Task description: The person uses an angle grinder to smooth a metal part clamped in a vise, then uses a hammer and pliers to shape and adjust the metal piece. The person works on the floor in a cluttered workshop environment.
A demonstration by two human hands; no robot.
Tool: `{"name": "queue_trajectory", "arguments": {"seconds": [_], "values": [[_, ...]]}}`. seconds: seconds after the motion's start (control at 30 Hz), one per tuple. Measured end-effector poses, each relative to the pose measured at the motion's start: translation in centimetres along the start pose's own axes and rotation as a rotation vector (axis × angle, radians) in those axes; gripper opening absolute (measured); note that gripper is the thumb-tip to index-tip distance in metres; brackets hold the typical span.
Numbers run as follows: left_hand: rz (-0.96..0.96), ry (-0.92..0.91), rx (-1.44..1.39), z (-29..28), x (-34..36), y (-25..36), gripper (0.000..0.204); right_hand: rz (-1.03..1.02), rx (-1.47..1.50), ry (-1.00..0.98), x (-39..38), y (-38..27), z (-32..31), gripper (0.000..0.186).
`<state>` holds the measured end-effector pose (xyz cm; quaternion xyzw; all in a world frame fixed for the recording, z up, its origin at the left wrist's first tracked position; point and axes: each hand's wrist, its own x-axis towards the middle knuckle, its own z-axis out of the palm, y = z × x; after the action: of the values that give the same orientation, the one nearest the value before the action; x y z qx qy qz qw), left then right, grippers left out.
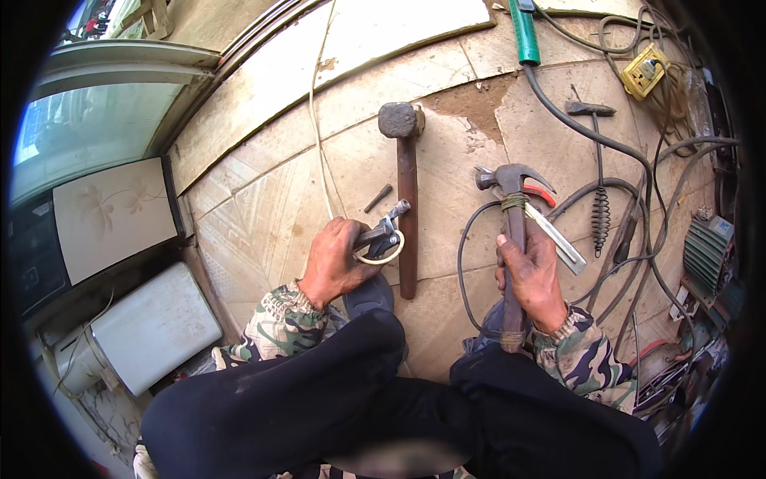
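Tiled floor [271,191], cables [550,107] on R side. Near: R hand [533,275] fingers wrapped round claw hammer [515,227] handle, head at far end; L hand [339,259] fingers closed on metal tool [383,238] w/ pale ring, by sledgehammer [408,176] lying btwn hands. Bit farther, small dark rod [378,198] L of sledgehammer, plus spring-handled hammer [600,199] far R.

Tools on the floor [351,152] around you
A sledgehammer [408,247] lies between your hands, head toward the floor's far edge, a punch [378,199] just left of its handle. In your left hand [339,259] sits a clamp [387,238]; in your right hand [535,278], a claw hammer [516,231]. Farther right lies a chipping hammer [600,195], an outlet box [644,72] beyond it; a motor [708,257] sits along the right edge.
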<state>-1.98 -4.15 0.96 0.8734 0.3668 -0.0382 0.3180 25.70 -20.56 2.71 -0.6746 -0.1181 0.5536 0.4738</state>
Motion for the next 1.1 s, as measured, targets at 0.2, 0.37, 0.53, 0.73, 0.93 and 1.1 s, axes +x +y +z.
{"name": "queue_trajectory", "arguments": {"seconds": [0.2,0.37,0.53,0.73,0.93,1.1], "values": [[-0.031,-0.017,0.024,0.2,0.4,0.4,0.049,-0.064,0.009,0.116,1.0,0.2,-1.1,0.017],[0.000,0.049,-0.138,-0.7,0.5,1.1,0.056,-0.184,-0.044,0.227,2.2,0.1,-3.3,0.017],[-0.212,0.039,-0.593,-4.2,0.9,1.8,0.026,-0.398,-0.073,0.306,1.0,0.7,-3.2,0.016],[-0.054,-0.029,-0.641,-5.8,4.0,5.5,0.024,-0.304,-0.088,0.140,-0.1,-0.2,-1.1,0.018],[-0.012,-0.226,-0.654,-3.1,2.5,8.4,0.025,-0.205,0.162,-0.198,-0.4,0.4,1.3,0.047],[-0.402,-0.469,-1.133,-1.2,0.9,9.4,0.030,-0.201,0.223,-0.268,-0.8,0.3,2.2,0.045]]}}
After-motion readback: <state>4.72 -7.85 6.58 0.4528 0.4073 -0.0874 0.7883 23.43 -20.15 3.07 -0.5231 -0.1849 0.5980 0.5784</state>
